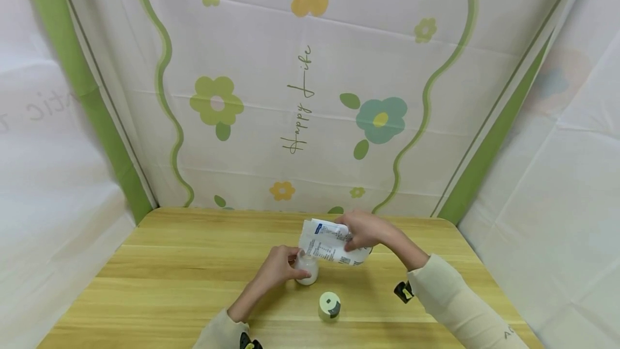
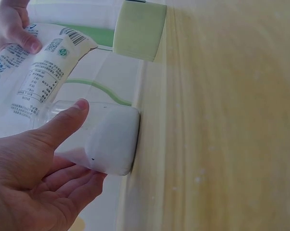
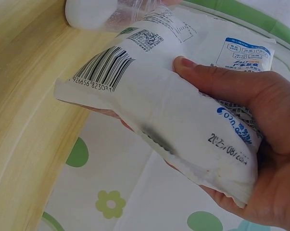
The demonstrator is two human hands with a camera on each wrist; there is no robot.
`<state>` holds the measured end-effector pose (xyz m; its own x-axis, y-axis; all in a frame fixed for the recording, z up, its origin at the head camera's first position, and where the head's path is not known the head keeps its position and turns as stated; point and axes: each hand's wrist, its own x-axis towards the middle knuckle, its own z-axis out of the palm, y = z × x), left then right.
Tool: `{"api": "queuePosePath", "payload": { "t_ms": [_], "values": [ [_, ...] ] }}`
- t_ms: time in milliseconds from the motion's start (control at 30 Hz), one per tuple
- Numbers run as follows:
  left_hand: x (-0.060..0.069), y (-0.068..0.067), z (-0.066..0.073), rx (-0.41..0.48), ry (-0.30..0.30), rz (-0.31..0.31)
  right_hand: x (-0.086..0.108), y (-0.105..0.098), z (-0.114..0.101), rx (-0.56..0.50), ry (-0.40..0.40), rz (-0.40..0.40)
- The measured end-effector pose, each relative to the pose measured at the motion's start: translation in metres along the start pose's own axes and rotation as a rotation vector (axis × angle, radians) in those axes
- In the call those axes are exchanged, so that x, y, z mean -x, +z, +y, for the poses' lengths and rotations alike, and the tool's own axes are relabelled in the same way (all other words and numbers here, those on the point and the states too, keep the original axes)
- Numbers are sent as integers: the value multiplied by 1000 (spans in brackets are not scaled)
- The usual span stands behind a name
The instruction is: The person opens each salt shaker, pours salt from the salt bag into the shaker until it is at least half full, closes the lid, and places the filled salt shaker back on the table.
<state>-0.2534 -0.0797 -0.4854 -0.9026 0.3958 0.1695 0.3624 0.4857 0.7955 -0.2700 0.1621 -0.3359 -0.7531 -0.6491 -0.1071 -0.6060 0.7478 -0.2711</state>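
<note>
A small clear jar (image 1: 307,270) stands upright on the table, partly filled with white grains that slope to one side. My left hand (image 1: 281,268) holds it, thumb on one side and fingers on the other, as the left wrist view shows. In my right hand (image 1: 365,229) is a white printed salt bag (image 3: 149,82), tilted with its end at the jar's mouth. The thumb presses the bag's face. Whether grains are pouring is hidden by the bag. Nearer me, a pale green lid (image 1: 329,306) with a grey patch sits apart from the jar.
The wooden table (image 1: 194,279) has rounded far corners. White curtains with flower prints (image 1: 310,96) enclose it at the back and both sides. A few white specks (image 2: 198,179) lie on the wood near the jar.
</note>
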Motion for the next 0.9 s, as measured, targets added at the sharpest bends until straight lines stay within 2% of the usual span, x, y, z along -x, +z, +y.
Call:
{"api": "queuePosePath", "payload": {
  "t_ms": [900],
  "values": [
    [0,0,-1,-12,10,9,-1,1,1,5,32,-4]
  ]
}}
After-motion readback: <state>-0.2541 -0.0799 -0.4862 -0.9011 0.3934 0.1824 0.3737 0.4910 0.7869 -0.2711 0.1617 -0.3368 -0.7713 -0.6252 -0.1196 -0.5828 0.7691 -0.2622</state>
